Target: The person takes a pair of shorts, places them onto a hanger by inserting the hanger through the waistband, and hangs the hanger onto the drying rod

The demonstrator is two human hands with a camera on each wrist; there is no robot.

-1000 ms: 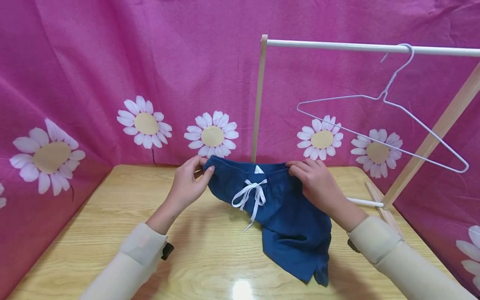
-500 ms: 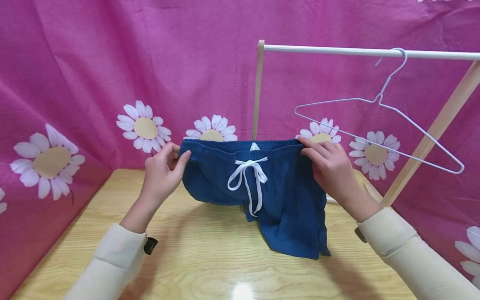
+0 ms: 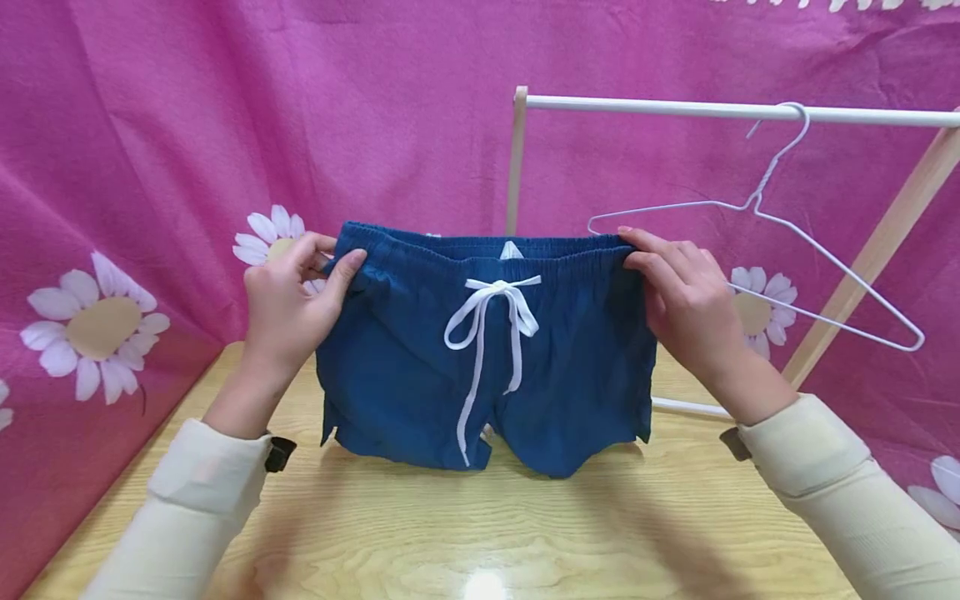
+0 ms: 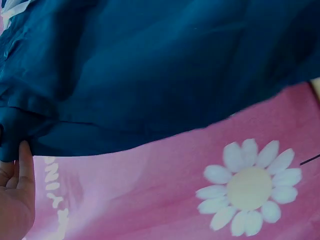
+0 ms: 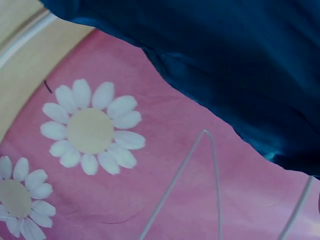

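Note:
A pair of dark blue drawstring shorts (image 3: 420, 350) hangs spread out between both hands, waistband up, with a white bow tied at the front. My left hand (image 3: 288, 308) pinches the left end of the waistband between thumb and fingers. At the opposite end, my right hand (image 3: 690, 304) grips the waistband, fingertips over its top edge. In the left wrist view the shorts (image 4: 150, 75) fill the upper part, with the left hand (image 4: 17, 200) at the lower left edge. The shorts' cloth (image 5: 215, 55) covers the upper right of the right wrist view.
A white wire hanger (image 3: 832, 242) hangs from the white rail (image 3: 637, 106) of a wooden-legged rack, right behind the right hand. Below the shorts lies a wooden table (image 3: 420, 533). Pink cloth (image 3: 375, 100) with printed daisies surrounds the table.
Both hands have risen and spread apart, stretching the waistband wider. The shorts have come up from the table, their left leg has dropped open, and they now hang facing the head camera.

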